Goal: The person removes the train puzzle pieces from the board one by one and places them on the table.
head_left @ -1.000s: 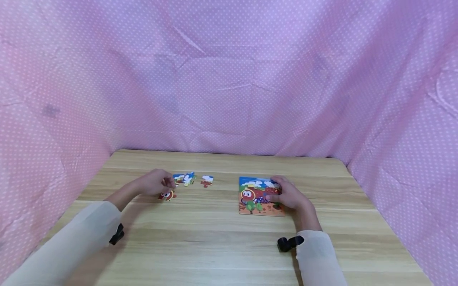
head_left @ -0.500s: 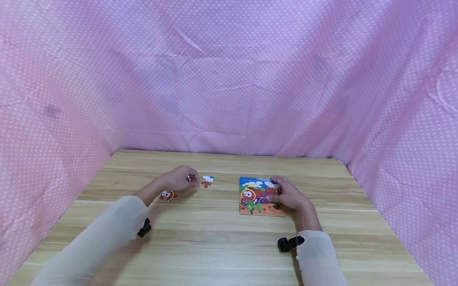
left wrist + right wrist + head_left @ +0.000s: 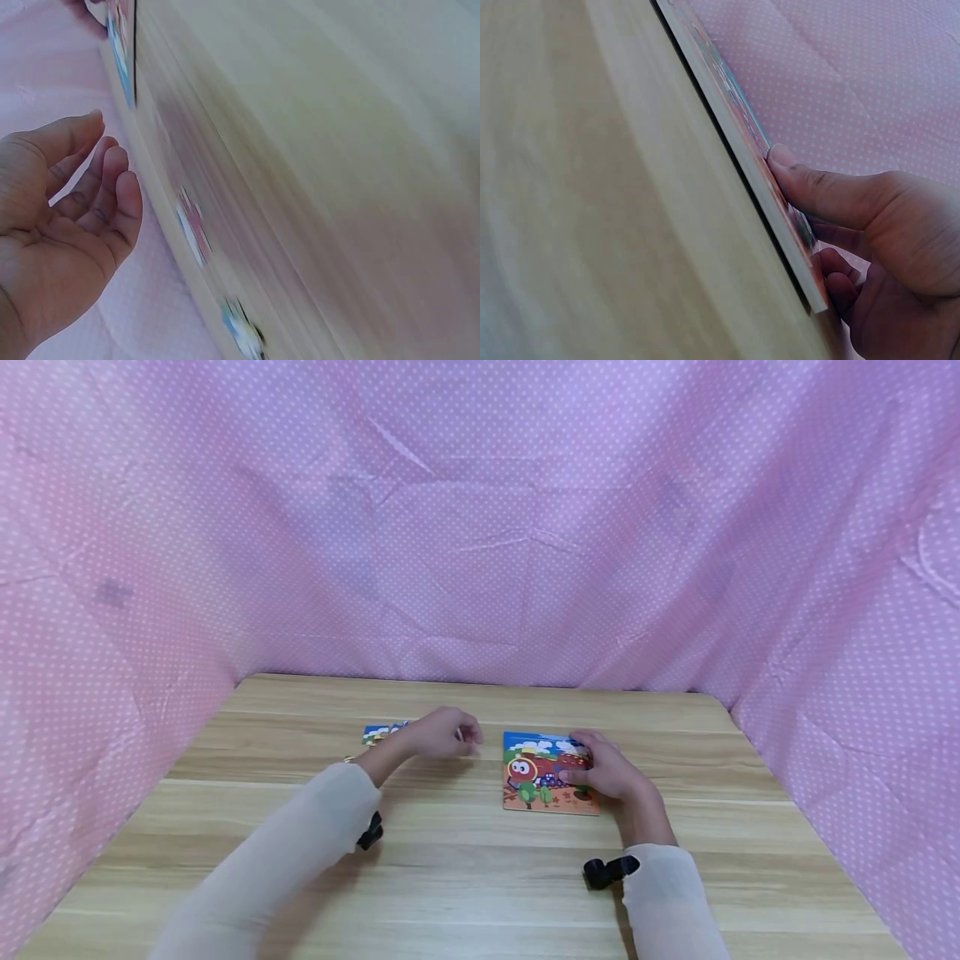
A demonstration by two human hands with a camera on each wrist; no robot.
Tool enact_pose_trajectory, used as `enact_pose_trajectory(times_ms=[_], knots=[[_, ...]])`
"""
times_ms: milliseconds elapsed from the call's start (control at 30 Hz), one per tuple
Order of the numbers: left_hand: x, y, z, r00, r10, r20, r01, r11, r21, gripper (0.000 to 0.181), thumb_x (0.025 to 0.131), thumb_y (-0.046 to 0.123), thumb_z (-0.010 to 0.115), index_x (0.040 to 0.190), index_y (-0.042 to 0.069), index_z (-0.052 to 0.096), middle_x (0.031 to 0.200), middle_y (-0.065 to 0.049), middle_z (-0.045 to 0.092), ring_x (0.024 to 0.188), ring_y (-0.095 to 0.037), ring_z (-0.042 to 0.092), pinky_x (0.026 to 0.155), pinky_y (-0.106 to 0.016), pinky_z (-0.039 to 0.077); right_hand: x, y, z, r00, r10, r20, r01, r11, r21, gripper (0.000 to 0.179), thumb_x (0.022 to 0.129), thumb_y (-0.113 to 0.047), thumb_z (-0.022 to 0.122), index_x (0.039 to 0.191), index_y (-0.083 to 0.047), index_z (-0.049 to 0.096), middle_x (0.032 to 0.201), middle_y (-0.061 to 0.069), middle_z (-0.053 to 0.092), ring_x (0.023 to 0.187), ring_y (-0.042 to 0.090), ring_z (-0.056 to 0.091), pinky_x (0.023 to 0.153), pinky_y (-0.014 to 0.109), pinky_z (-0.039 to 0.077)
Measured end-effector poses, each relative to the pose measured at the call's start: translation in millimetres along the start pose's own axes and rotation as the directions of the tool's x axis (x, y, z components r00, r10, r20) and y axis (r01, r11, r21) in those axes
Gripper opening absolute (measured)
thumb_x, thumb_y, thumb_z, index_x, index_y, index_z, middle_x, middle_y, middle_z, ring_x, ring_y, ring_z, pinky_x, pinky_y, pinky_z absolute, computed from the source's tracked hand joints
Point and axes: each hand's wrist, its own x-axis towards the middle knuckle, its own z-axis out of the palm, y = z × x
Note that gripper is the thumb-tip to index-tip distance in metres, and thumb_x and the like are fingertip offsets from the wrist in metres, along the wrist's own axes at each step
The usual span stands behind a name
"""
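Note:
My right hand holds the right side of a square jigsaw puzzle that lies flat on the table. In the right wrist view its thumb presses on the picture face, and the other fingers curl at the edge of the board. My left hand hovers just left of the puzzle. Its fingers are loosely bent with nothing between them in the left wrist view. Behind it lie loose jigsaw pieces, partly covered by the left forearm. The left wrist view shows a red and white piece and a blue and white piece.
The wooden table reaches back to a pink dotted cloth that hangs around its far and side edges. A black wrist camera is strapped at the right sleeve.
My left hand has moved right, from the loose pieces towards the puzzle, and its forearm now covers some pieces. The right hand and the puzzle have stayed in place.

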Motion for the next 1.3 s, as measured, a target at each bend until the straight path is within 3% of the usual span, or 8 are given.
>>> enact_pose_trajectory(times_ms=[233, 433, 567, 700, 900, 1167, 1300], knots=[[25.6, 19.7, 20.5, 1.0, 0.0, 0.014, 0.001, 0.998, -0.057, 0.013, 0.096, 0.006, 0.069, 0.109, 0.007, 0.071, 0.092, 0.002, 0.065, 0.086, -0.013, 0.06, 0.078, -0.027, 0.053, -1.0, -1.2, 0.2, 1.0, -0.004, 0.001, 0.004, 1.0, 0.001, 0.077, 0.094, -0.027, 0.076, 0.158, -0.012, 0.037, 0.165, 0.016, 0.027, 0.146, 0.044, 0.024, 0.116, 0.069, 0.02], [41.6, 36.2, 37.1, 0.999, -0.02, 0.033, 0.022, 0.998, -0.052, 0.022, 0.096, 0.015, 0.072, 0.117, 0.008, 0.071, 0.096, 0.003, 0.065, 0.088, -0.012, 0.06, 0.078, -0.026, 0.052, -0.9, -1.8, -0.2, 1.0, 0.003, 0.001, -0.003, 1.0, -0.013, 0.077, 0.094, -0.03, 0.076, 0.158, -0.012, 0.037, 0.164, 0.016, 0.028, 0.146, 0.044, 0.024, 0.116, 0.069, 0.02], [51.8, 43.9, 50.1, 0.999, -0.031, 0.044, 0.032, 0.999, -0.018, 0.033, 0.094, 0.023, 0.076, 0.123, 0.008, 0.071, 0.111, 0.0, 0.07, 0.102, -0.014, 0.062, 0.093, -0.03, 0.051, -0.7, -1.2, -0.6, 1.0, -0.008, 0.007, 0.008, 1.0, -0.019, 0.077, 0.094, -0.031, 0.076, 0.158, -0.012, 0.037, 0.164, 0.016, 0.027, 0.146, 0.044, 0.023, 0.115, 0.07, 0.02], [58.9, 49.7, 60.2, 0.997, -0.059, 0.041, 0.057, 0.997, 0.051, 0.043, 0.091, 0.034, 0.08, 0.128, 0.013, 0.071, 0.127, 0.002, 0.069, 0.12, -0.017, 0.057, 0.109, -0.038, 0.043, -0.9, -1.1, -0.7, 1.0, -0.015, 0.014, 0.015, 1.0, -0.012, 0.077, 0.093, -0.029, 0.077, 0.158, -0.012, 0.037, 0.165, 0.014, 0.027, 0.146, 0.043, 0.023, 0.115, 0.07, 0.02], [66.2, 52.8, 70.2, 0.996, -0.089, 0.029, 0.083, 0.985, 0.154, 0.053, 0.085, 0.044, 0.084, 0.129, 0.018, 0.071, 0.127, 0.003, 0.066, 0.116, -0.017, 0.054, 0.107, -0.038, 0.042, -0.8, -2.1, -0.7, 0.999, -0.029, 0.017, 0.029, 1.0, -0.007, 0.076, 0.094, -0.027, 0.076, 0.157, -0.01, 0.037, 0.165, 0.015, 0.027, 0.146, 0.043, 0.022, 0.116, 0.068, 0.021], [68.8, 57.1, 72.7, 0.991, -0.131, 0.035, 0.132, 0.99, -0.041, 0.045, 0.085, 0.026, 0.086, 0.122, 0.008, 0.068, 0.1, 0.003, 0.063, 0.091, -0.012, 0.057, 0.085, -0.025, 0.049, 0.7, 0.1, -1.8, 1.0, -0.016, 0.017, 0.016, 1.0, 0.009, 0.077, 0.093, -0.026, 0.077, 0.157, -0.011, 0.038, 0.164, 0.015, 0.027, 0.143, 0.043, 0.026, 0.116, 0.067, 0.023], [68.7, 60.4, 72.6, 0.986, -0.159, 0.041, 0.161, 0.985, -0.059, 0.048, 0.086, 0.023, 0.085, 0.127, 0.007, 0.065, 0.097, 0.002, 0.059, 0.089, -0.013, 0.054, 0.082, -0.026, 0.047, 0.7, 0.5, -1.3, 1.0, -0.025, 0.015, 0.025, 1.0, 0.003, 0.076, 0.093, -0.026, 0.077, 0.157, -0.009, 0.038, 0.164, 0.015, 0.028, 0.145, 0.043, 0.024, 0.116, 0.067, 0.023]])
